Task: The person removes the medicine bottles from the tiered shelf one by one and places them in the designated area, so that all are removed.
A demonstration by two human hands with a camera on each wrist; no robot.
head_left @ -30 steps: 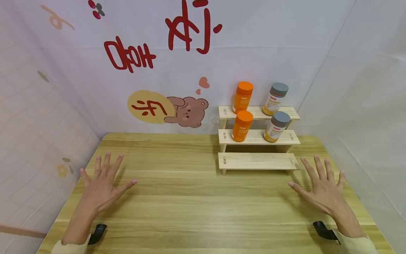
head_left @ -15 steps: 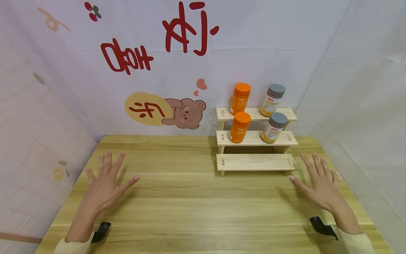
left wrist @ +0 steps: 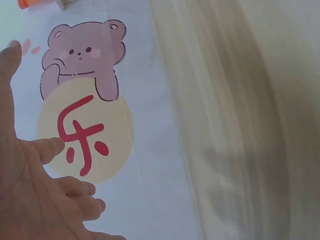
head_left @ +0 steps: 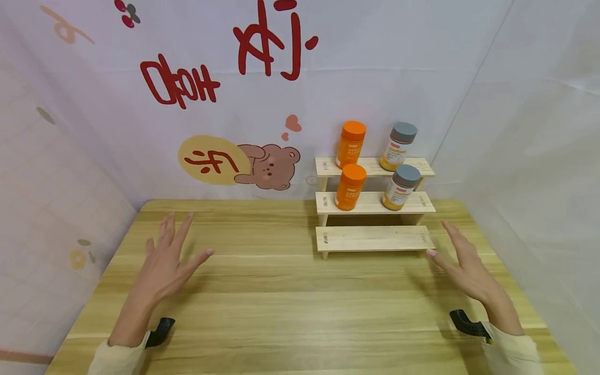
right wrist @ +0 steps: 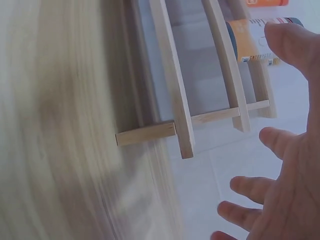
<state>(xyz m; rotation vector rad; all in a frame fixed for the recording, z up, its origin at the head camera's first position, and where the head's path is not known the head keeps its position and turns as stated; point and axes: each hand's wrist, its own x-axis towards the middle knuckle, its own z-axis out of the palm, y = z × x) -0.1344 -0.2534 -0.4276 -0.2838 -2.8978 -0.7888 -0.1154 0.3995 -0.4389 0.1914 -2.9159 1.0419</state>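
My left hand (head_left: 161,265) hovers above the left part of the table, its fingers spread and holding nothing. Over on the right, my right hand (head_left: 469,271) is also spread in the air, nearest to the right end of a three-step wooden rack (head_left: 375,238). Orange bottles stand on the rack's left side, one on the top step (head_left: 350,148) and one on the middle step (head_left: 349,192). White-and-yellow bottles with grey lids stand to their right, one on the top step (head_left: 396,151) and one on the middle step (head_left: 399,192). In the right wrist view, my thumb overlaps a grey-lidded bottle (right wrist: 250,42).
A wood-grain table (head_left: 281,307) lies beneath both hands. White printed cloth (head_left: 398,62) hangs behind it and along both sides, with a bear picture (head_left: 274,166) at the back. Black curved pieces stick out at the left wrist (head_left: 160,332) and the right wrist (head_left: 469,324).
Both hands have moved slightly inward and forward, turning so that the outer fingers show less. The head view has shifted a little. Bottles and rack stand as before.
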